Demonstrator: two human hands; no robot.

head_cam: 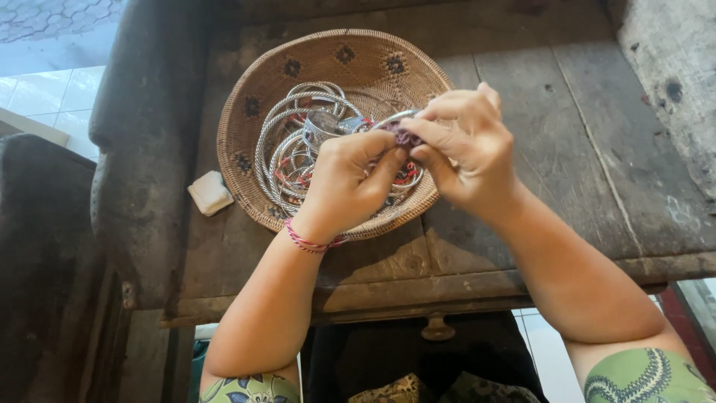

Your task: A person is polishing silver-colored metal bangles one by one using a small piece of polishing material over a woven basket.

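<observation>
Both hands meet over a round woven basket that sits on an old wooden table. The left hand is curled tight, and its thumb and fingers pinch a small bit of purple thread that is wrapped on a thin silver ring. The right hand is also closed in a narrow pinch, holding the same thread and ring from the 3 o'clock side. The ring is up in the air, just above the basket, near its 3 o'clock edge. Down in the basket lie many more silver rings, some with red thread on them (they are all tangled in a pile). A small white block rests on the table at the basket's 8 o'clock side. To do this well, I think both hands should keep the ring steady and pull the thread snug, one small turn at a time.
</observation>
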